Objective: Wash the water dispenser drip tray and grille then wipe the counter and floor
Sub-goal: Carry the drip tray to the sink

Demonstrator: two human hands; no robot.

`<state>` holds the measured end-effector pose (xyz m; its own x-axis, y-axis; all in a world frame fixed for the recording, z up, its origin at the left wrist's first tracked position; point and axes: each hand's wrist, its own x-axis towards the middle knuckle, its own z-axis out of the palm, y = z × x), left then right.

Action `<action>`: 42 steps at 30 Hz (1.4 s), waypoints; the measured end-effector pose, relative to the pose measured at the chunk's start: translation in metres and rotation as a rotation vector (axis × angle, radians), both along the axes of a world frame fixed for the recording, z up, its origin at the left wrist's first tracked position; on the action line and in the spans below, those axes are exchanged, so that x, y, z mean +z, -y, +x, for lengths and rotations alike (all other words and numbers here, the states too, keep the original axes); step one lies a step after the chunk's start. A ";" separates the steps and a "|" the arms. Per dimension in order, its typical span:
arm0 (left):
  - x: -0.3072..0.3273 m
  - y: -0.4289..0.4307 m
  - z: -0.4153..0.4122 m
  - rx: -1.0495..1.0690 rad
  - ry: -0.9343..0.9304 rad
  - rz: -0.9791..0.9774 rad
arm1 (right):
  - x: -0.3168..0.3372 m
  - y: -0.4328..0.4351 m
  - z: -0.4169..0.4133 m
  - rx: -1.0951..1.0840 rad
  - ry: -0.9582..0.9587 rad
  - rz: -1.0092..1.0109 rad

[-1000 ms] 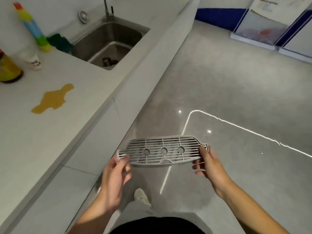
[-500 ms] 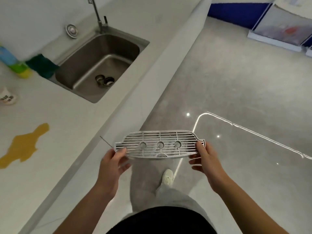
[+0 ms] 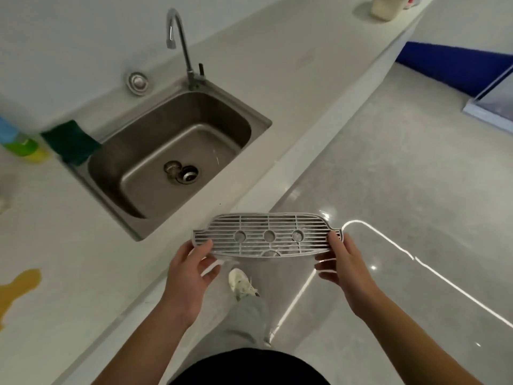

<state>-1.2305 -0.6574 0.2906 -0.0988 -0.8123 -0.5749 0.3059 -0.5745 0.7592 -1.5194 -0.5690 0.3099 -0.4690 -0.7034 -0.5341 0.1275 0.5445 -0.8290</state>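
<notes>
Both hands grip the grey slatted grille [image 3: 268, 236] by its ends: the left hand [image 3: 188, 276] pinches the left tab, the right hand [image 3: 344, 269] the right tab. The grille is held level in the air, just past the counter's front edge and over the floor [image 3: 402, 168].

Beyond the grip and to its left lies the pale counter [image 3: 69, 259], set with a steel sink [image 3: 169, 159]; a drain strainer [image 3: 188, 175] sits in the basin and a curved tap [image 3: 180, 43] stands at the far rim. A dark green sponge [image 3: 70, 141] rests touching the sink's left corner, with a blurred blue-and-yellow bottle [image 3: 19, 143] further left. A yellow-brown spill [image 3: 15, 287] marks the counter well left of the left hand.

The floor beneath and right of the grip is glossy grey, showing a bright curved reflection. One pale shoe [image 3: 240, 284] stands below the grille. No legible writing or labels.
</notes>
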 end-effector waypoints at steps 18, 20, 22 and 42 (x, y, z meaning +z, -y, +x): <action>-0.011 0.256 -0.085 0.207 -0.442 -0.150 | 0.009 0.343 -0.083 0.282 0.016 0.035; -0.016 0.276 -0.096 0.272 -0.410 -0.181 | 0.005 0.379 -0.092 0.356 0.014 0.037; -0.018 0.294 -0.107 0.381 -0.367 -0.183 | 0.003 0.415 -0.101 0.455 0.005 0.030; -0.036 0.359 -0.121 0.981 -0.244 -0.054 | 0.030 0.607 -0.022 1.691 -0.781 -0.561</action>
